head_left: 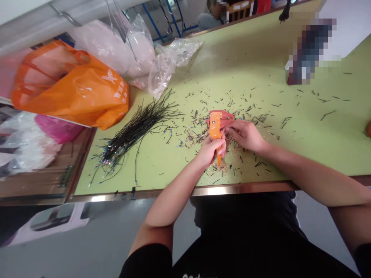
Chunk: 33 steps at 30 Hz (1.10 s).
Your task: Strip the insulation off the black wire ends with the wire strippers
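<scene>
An orange and red wire stripper [216, 125] is held above the green table [162, 164], with its jaw end pointing away from me. My left hand [211, 150] is wrapped round its handles. Close to the tool's right side, my right hand [245, 134] has its fingers pinched together by the red jaws; what they hold, if anything, is too small to make out. Short black wire bits and fine copper strands lie scattered beneath and around both hands. To the left rests a large bundle of black wires [136, 127], some with blue ends.
An orange bag [98, 88] and clear plastic bags [130, 50] lie at the back left. A pink bag [59, 129] is at the far left. At the upper right is a white object [348, 27] beside a blurred patch. Part of a person shows beyond the table.
</scene>
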### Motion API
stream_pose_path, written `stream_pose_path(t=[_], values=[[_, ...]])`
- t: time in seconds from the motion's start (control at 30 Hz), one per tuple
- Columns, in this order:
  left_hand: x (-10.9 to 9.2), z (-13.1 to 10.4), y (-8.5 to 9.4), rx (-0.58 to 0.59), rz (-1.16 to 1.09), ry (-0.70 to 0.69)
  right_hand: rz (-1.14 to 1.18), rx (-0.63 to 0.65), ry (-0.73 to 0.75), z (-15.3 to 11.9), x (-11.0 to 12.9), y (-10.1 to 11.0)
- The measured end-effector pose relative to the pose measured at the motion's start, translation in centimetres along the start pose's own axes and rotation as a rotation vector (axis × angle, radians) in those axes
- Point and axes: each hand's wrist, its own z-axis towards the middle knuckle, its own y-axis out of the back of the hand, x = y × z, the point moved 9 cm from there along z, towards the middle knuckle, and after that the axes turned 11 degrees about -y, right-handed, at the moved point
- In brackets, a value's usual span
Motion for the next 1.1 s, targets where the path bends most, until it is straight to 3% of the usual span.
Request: stream_pose_path(t=[0.2, 0.37, 0.5, 0.63, 0.87, 1.1], values=[[-0.1, 0.8, 1.6, -0.01, -0.047, 0.038, -0.09, -0.041, -0.035, 0.7, -1.6, 1.0], [-2.2, 0.4, 2.6, 0.047, 0.124, -0.054, -0.272, -0.056, -0.069, 1.1, -3.2, 2.0], [-3.7, -0.3, 3.1, 0.016, 0.355, -0.126, -0.442, -0.035, 0.012, 1.4, -2.3, 2.2], [-4.6, -0.5, 3.4, -0.052, 0.377, -0.186, -0.408, -0.031, 0.068, 1.6, -1.0, 2.9], [-2.7, -0.1, 3.2, -0.016, 0.075, -0.068, -0.283, -0.073, 0.077, 1.1, 0.0, 3.8], [-1.1, -0.3, 1.7, 0.102, 0.062, 0.034, -0.22, -0.157, 0.032, 0.7, 0.7, 4.8]])
